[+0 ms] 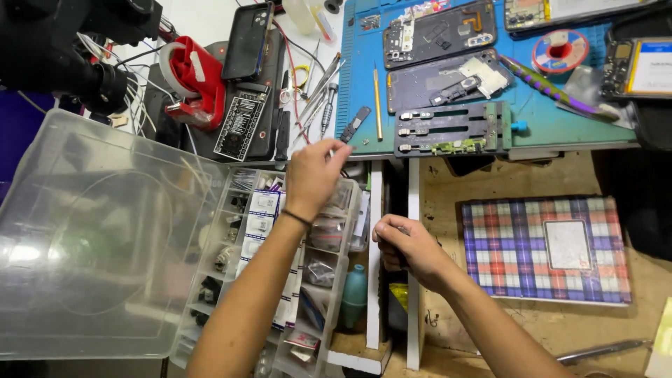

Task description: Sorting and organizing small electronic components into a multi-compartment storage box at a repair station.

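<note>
My left hand (pixel 313 175) hovers over the far end of a clear plastic parts organizer (pixel 210 308), fingers pinched together near the desk edge; whether it holds a small part I cannot tell. A dark band circles its wrist. My right hand (pixel 409 246) is curled around a dark, narrow object beside the white drawer rail (pixel 413 196). The organizer's compartments hold several small bagged parts, and its transparent lid (pixel 91 238) lies open to the left.
A blue work mat (pixel 539 112) carries opened phones (pixel 439 31), a metal board holder (pixel 451 129), a solder spool (pixel 560 50) and a pencil. Tweezers (pixel 318 94), a red tape dispenser (pixel 196 80) and a dark phone (pixel 248 42) lie left. A plaid cloth (pixel 504 245) sits right.
</note>
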